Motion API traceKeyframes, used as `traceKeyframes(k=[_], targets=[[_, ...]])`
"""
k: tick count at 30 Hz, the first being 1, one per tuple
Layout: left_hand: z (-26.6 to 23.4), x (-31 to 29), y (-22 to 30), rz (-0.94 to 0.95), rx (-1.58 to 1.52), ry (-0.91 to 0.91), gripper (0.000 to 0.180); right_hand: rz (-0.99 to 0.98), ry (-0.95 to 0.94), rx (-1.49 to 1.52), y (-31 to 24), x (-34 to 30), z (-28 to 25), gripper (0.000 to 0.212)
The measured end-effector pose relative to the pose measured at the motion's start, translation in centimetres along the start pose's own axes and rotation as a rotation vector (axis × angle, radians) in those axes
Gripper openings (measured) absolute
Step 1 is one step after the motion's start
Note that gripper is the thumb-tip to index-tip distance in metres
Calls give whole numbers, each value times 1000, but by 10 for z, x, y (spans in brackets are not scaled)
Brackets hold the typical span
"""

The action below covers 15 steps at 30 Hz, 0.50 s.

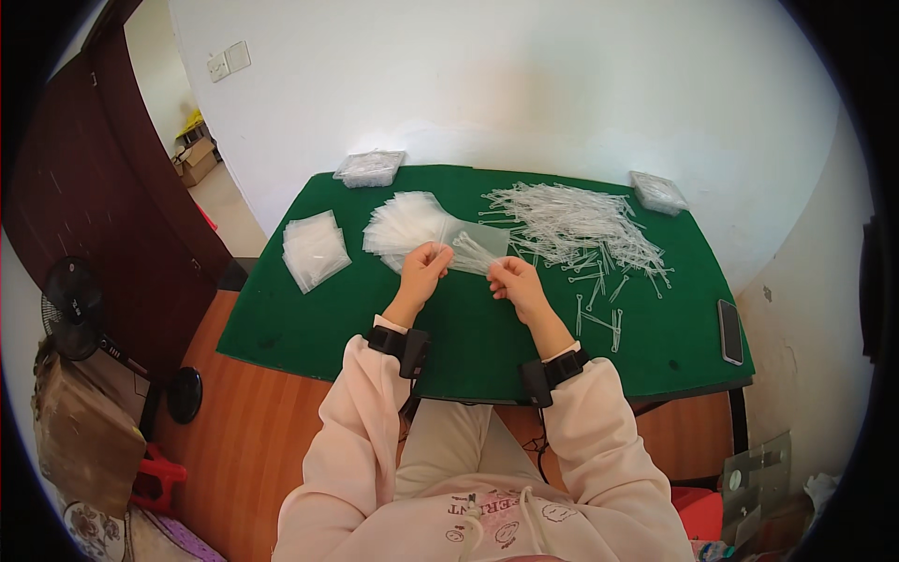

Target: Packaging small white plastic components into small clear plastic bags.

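Both my hands are over the middle of the green table, close together. My left hand pinches the edge of a clear plastic bag. My right hand is closed on the near end of a small bundle of clear plastic picks with small rings at one end. The bundle slants across the bag; whether it lies inside cannot be made out. Behind my left hand, clear bags lie fanned out. Beyond my right hand spreads a large heap of loose clear picks.
A second stack of bags lies at the left of the green tablecloth. Clear boxes stand at the far corners. A phone rests by the right edge. A fan stands left on the floor.
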<state>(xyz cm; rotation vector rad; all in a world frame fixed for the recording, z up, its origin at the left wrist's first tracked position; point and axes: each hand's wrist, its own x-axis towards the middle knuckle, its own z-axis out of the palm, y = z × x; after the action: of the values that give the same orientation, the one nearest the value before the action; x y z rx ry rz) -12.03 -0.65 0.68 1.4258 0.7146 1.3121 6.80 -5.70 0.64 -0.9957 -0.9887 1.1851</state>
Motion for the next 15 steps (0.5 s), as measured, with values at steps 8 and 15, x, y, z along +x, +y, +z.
traceKeyframes(k=[8,15], targets=[[8,-1,2,41,-25,54,14,-47,26,-49,-3,-1,-2,12],[-2,0,-4,112,70,-35,21,-95,111,-55,-4,-3,3,12]])
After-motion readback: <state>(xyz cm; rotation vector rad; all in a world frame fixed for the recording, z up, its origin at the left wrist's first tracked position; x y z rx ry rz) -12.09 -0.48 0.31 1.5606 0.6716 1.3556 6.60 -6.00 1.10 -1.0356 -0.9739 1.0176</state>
